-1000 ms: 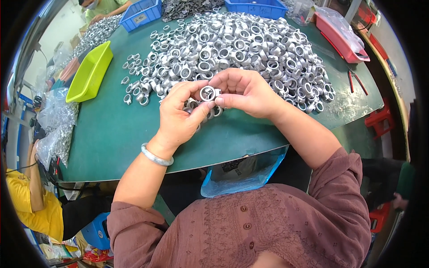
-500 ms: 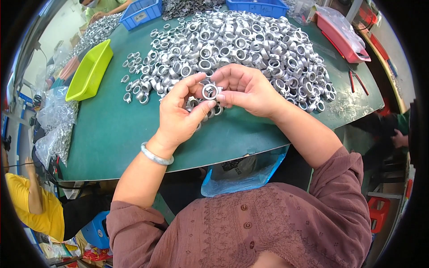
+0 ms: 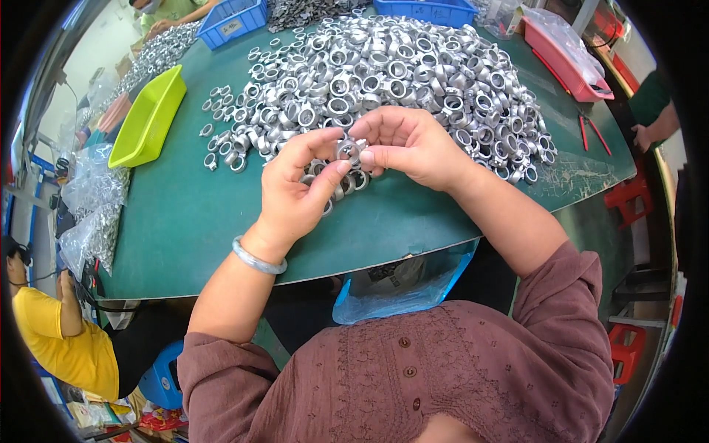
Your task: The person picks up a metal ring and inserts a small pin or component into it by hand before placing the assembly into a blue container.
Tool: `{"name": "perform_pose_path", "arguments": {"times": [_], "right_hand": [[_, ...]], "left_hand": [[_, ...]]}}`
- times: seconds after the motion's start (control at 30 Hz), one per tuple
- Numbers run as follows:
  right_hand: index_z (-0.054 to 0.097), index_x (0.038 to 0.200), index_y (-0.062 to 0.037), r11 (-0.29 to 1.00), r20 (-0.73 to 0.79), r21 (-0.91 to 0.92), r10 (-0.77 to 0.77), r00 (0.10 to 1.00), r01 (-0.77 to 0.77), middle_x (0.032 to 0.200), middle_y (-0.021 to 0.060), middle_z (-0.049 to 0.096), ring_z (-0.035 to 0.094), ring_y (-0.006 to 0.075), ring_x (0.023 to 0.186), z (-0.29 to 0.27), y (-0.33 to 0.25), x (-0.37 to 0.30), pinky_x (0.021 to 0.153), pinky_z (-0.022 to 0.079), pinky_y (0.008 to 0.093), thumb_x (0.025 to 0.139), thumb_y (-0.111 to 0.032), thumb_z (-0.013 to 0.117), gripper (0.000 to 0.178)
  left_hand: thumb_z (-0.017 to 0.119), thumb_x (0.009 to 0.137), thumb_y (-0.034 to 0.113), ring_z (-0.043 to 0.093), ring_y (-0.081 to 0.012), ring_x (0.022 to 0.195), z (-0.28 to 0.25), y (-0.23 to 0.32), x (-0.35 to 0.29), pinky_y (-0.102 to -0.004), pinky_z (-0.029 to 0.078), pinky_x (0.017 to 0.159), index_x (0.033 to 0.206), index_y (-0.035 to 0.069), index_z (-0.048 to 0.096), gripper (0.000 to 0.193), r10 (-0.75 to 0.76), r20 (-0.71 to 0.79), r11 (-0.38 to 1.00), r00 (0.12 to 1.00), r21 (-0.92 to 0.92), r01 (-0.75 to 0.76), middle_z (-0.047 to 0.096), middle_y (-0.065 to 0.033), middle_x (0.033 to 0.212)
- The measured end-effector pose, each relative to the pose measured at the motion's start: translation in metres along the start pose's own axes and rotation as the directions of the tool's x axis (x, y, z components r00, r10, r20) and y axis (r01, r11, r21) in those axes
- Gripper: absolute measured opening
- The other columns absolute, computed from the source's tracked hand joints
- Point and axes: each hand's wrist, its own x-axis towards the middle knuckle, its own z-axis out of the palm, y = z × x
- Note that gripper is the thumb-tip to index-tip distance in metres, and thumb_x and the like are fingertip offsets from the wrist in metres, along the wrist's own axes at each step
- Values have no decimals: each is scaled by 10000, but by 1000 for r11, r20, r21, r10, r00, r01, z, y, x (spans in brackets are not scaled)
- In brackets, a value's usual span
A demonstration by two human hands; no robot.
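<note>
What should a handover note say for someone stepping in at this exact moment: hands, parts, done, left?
Left hand: fingers pinch one small silver metal ring from the left, just above the table edge of the pile.
Right hand: fingertips grip the same ring from the right, so both hands share it.
Parts: a large heap of silver metal rings covers the far half of the round green table; a few lie under the hands. A lime-green plastic tray sits at far left; its contents cannot be made out. A blue plastic bag hangs below the table's near edge.
Done: cannot tell how many are finished.
Left: the heap appears largely unworked.
</note>
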Motion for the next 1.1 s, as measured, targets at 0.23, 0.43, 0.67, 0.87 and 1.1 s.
{"name": "perform_pose_path", "arguments": {"times": [0.23, 0.43, 0.67, 0.87, 1.1], "right_hand": [[569, 963, 7, 996, 16, 88, 25, 1000, -26, 845, 62, 620, 579, 110, 710, -1, 0, 1, 633, 478, 240, 775, -18, 605, 193], [583, 966, -4, 998, 53, 68, -3, 999, -1, 862, 54, 628, 579, 105, 742, -2, -2, -1, 655, 477, 242, 777, 0, 597, 189], [565, 1045, -5, 984, 133, -27, -173, 976, 179, 932, 63, 614, 571, 107, 846, 1, -3, -3, 731, 473, 254, 791, 57, 548, 262], [499, 1156, -2, 978, 160, 0, -204, 966, 206, 999, 88, 596, 571, 146, 932, 0, -2, -4, 813, 471, 280, 788, 85, 538, 380], [568, 1046, -9, 974, 113, -84, -203, 973, 213, 947, 62, 610, 575, 104, 836, 0, -1, -3, 710, 477, 245, 785, 36, 566, 264]], "left_hand": [[704, 629, -6, 584, -206, 802, 7, 4, 1, -306, 446, 738, 1181, -1, 478, 596, 388, -55, 853, 920, 398, -337, 637, -51, 791], [745, 600, 44, 556, -212, 755, 8, 4, 0, -306, 427, 704, 1133, 20, 491, 591, 311, -64, 906, 948, 322, -275, 603, -60, 797], [623, 760, 268, 486, -246, 858, -3, 5, 5, -348, 355, 773, 753, 37, 592, 233, 274, 109, 893, 956, 340, -295, 531, -85, 864], [692, 688, 174, 482, -251, 873, 5, 9, 6, -362, 342, 800, 758, 37, 602, 178, 272, 140, 894, 952, 330, -304, 530, -76, 880], [710, 649, 131, 487, -250, 852, 5, 4, 6, -357, 368, 776, 776, 26, 585, 207, 265, 67, 899, 962, 344, -271, 542, -75, 879]]}}
